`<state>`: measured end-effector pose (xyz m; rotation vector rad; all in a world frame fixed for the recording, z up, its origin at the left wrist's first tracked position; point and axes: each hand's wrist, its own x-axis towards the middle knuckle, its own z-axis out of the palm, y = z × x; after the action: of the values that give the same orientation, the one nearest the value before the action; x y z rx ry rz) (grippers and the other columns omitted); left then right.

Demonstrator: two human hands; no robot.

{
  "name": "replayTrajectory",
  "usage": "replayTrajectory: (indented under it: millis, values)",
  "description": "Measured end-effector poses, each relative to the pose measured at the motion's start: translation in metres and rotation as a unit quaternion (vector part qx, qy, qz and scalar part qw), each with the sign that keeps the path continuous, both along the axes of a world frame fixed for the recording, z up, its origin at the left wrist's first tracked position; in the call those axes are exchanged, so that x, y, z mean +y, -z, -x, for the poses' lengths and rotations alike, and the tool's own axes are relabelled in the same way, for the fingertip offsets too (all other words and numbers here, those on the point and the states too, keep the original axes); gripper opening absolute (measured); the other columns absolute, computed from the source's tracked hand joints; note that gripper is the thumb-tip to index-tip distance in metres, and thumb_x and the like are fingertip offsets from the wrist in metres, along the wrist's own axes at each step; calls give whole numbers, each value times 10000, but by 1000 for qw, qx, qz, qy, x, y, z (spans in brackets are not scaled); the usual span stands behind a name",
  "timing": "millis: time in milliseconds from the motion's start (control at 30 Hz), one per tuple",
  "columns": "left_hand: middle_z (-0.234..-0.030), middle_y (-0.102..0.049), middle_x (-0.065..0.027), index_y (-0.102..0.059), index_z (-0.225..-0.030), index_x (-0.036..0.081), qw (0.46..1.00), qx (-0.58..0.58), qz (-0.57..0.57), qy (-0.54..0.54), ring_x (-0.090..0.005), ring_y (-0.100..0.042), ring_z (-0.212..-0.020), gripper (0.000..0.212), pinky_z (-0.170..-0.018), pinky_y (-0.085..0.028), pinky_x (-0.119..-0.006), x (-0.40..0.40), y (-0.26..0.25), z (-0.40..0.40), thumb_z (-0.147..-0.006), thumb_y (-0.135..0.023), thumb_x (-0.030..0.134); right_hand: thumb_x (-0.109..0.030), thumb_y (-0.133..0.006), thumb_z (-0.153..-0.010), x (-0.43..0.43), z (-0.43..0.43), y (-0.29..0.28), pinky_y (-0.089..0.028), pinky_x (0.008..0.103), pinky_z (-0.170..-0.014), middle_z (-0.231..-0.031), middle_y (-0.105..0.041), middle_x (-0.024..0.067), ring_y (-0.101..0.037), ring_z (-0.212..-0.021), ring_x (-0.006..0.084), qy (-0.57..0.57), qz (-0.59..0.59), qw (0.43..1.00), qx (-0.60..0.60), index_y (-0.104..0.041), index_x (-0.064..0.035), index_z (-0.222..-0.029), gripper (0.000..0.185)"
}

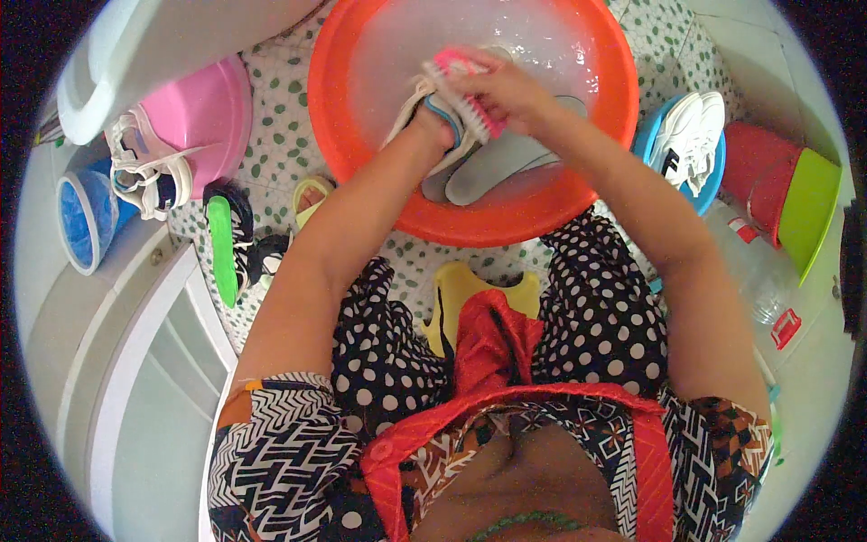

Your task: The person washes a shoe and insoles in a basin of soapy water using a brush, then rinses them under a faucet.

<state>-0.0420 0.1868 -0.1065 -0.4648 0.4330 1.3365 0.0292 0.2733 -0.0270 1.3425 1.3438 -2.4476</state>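
Note:
My left hand (437, 130) reaches into the opening of a whitish shoe (412, 103) and holds it up from inside; its fingers are hidden there. In my right hand (504, 88) is a pink scrub brush (489, 123) with white bristles, pressed along the side of the shoe and slightly blurred. Both hands are over a large orange plastic basin (467, 227) of cloudy, sudsy water (386, 40). A grey insole (491, 173) lies in the basin below the brush, with another grey insole (574, 107) partly showing beyond my right wrist.
At left, a whitish sneaker (152, 162) rests against a pink basin (220, 122), near a blue bucket (88, 217) and a black shoe with a green insole (222, 251). At right are white shoes in a blue basin (711, 183), a red bucket (758, 176) and a plastic bottle (752, 271).

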Motion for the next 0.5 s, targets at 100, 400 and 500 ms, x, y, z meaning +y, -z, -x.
replayTrajectory:
  millis: [100, 400, 500]
  values:
    - [-1215, -552, -104, -482, -1259, 143, 999, 29, 22, -22, -303, -553, -1071, 487, -899, -460, -481, -9, -1, 1, -922, -347, 468, -227, -709, -771, -16, 0, 22, -509, 309, -720, -1013, -645, 60, -627, -829, 188, -48, -95, 994, -2, -558, -160, -1258, 514]
    - [-1348, -475, -89, -467, -1293, 111, 997, 48, 49, -21, -258, -503, -1182, 434, -992, -422, -428, -9, -5, 1, -967, -283, 331, -298, -694, -762, 30, -10, 64, -502, 342, -850, -1041, -666, 147, -649, -953, 280, -168, -516, 836, -75, -545, -160, -1273, 550]
    - [-1382, -444, -92, -478, -1286, 96, 985, 156, -42, -67, -244, -459, -1237, 428, -1046, -367, -400, -2, 3, -1, -953, -305, 302, -321, -680, -765, 48, -7, 89, -505, 359, -845, -1062, -659, 136, -642, -960, 287, -141, -512, 841, -98, -549, -125, -1261, 550]
